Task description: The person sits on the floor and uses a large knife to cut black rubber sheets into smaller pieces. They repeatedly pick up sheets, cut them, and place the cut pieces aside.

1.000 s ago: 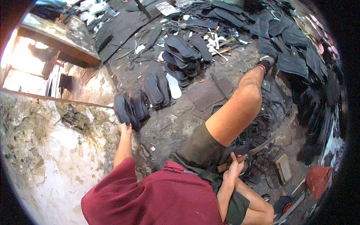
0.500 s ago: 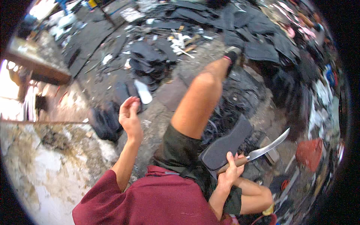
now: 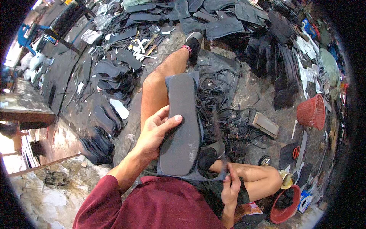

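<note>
My left hand (image 3: 154,133) is closed on a long dark grey shoe sole (image 3: 181,126), its thumb lying on the sole's face. A wider sheet edge shows round the sole at its top and right side. At the sole's lower right, my right hand (image 3: 231,187) is closed round a knife (image 3: 224,166), whose blade is smeared by motion. A thin strip of sheet (image 3: 209,176) curves from the sole's lower edge toward the knife. Whether the blade touches it, I cannot tell.
Dark offcuts (image 3: 213,103) lie heaped between my legs. Stacked soles (image 3: 110,74) stand at the left, with more sheets (image 3: 225,27) at the back. A red basket (image 3: 310,112), a pale block (image 3: 265,125) and a red tub (image 3: 286,206) are on the right.
My left hand, empty before, now holds the sole, which has come up from my lap and turned upright. The knife has swung from pointing right to beside the sole. My view has shifted.
</note>
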### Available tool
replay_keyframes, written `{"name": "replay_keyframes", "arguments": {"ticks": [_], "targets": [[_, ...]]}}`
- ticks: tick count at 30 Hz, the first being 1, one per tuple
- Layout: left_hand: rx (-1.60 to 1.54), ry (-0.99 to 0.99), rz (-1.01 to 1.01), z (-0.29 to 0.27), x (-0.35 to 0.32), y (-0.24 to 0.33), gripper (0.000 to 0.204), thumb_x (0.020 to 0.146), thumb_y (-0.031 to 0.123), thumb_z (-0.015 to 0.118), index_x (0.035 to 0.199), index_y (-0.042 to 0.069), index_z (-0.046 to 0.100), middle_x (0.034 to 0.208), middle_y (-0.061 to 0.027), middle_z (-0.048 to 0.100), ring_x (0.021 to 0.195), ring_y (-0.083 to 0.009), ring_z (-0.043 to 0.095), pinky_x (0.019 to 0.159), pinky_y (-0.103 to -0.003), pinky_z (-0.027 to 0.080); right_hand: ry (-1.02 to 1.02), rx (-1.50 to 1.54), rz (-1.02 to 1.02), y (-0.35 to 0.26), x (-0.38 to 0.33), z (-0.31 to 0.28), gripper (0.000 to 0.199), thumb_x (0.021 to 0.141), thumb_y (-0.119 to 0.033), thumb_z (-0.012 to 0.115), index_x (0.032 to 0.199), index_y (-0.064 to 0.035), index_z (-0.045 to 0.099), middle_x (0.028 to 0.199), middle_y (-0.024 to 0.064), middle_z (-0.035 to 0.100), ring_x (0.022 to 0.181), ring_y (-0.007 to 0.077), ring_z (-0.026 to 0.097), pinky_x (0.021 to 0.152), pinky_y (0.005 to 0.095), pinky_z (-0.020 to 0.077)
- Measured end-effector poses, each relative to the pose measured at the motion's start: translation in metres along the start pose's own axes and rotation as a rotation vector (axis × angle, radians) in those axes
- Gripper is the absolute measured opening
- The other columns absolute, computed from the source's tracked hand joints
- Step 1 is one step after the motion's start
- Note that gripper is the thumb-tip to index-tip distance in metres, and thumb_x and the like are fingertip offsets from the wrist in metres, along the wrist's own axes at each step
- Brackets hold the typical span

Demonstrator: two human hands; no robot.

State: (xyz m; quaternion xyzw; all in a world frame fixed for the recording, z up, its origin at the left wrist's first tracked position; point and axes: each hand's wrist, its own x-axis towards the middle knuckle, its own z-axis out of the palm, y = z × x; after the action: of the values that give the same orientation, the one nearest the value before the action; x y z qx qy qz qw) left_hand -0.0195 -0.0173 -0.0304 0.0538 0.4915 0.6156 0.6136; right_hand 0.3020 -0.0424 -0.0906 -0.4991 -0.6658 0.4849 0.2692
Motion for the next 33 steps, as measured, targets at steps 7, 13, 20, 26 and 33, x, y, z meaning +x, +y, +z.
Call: {"name": "replay_keyframes", "arguments": {"ticks": [7, 13, 20, 26, 33], "targets": [[-0.014, 0.059, 0.041, -0.005, 0.007, -0.001, 0.040, 0.093, 0.014, 0.067, 0.129, 0.001, 0.055, 0.109, -0.0069, 0.069, 0.091, -0.0119, 0.067, 0.079, -0.028, 0.056, -0.191, -0.016, 0.047, -0.010, -0.034, -0.018, 0.030, 0.095, -0.014, 0.056, 0.121, -0.0020, 0.063, 0.075, 0.0130, 0.056, 0.063, 0.0256, 0.055, 0.060, 0.0356, 0.0448], [0.053, 0.031, 0.070, 0.003, 0.011, -0.006, 0.042, 0.093, 0.016, 0.066, 0.131, 0.000, 0.054, 0.107, -0.0072, 0.069, 0.089, -0.0135, 0.067, 0.080, -0.029, 0.055, -0.093, -0.055, -0.119, -0.014, 0.022, 0.024, 0.032, 0.095, -0.008, 0.056, 0.126, -0.0043, 0.062, 0.081, 0.0153, 0.059, 0.069, 0.0275, 0.058, 0.065, 0.0348, 0.0476], [0.099, 0.059, 0.086, 0.003, 0.007, -0.017, 0.047, 0.089, 0.008, 0.071, 0.131, -0.004, 0.053, 0.111, -0.0094, 0.068, 0.096, -0.0130, 0.067, 0.084, -0.027, 0.054, -0.045, 0.078, -0.228, -0.059, 0.154, 0.091, 0.043, 0.095, -0.008, 0.056, 0.137, -0.0109, 0.054, 0.106, 0.0140, 0.067, 0.089, 0.0293, 0.066, 0.082, 0.0356, 0.0522], [-0.005, 0.018, 0.041, -0.016, 0.006, 0.016, 0.026, 0.093, 0.025, 0.065, 0.112, 0.007, 0.061, 0.099, -0.0035, 0.067, 0.084, -0.0142, 0.065, 0.070, -0.030, 0.052, -0.127, 0.041, -0.289, -0.074, 0.114, 0.083, 0.047, 0.086, -0.018, 0.063, 0.133, -0.0125, 0.060, 0.094, 0.0141, 0.064, 0.081, 0.0303, 0.065, 0.071, 0.0394, 0.0526], [-0.083, 0.129, -0.140, -0.011, 0.003, 0.024, 0.023, 0.095, 0.032, 0.063, 0.100, 0.009, 0.063, 0.087, 0.0007, 0.066, 0.076, -0.0128, 0.063, 0.069, -0.030, 0.052, -0.037, -0.064, -0.247, 0.010, 0.024, 0.079, 0.036, 0.091, -0.016, 0.063, 0.127, -0.0118, 0.063, 0.091, 0.0133, 0.062, 0.080, 0.0317, 0.060, 0.070, 0.0408, 0.0493]]}}
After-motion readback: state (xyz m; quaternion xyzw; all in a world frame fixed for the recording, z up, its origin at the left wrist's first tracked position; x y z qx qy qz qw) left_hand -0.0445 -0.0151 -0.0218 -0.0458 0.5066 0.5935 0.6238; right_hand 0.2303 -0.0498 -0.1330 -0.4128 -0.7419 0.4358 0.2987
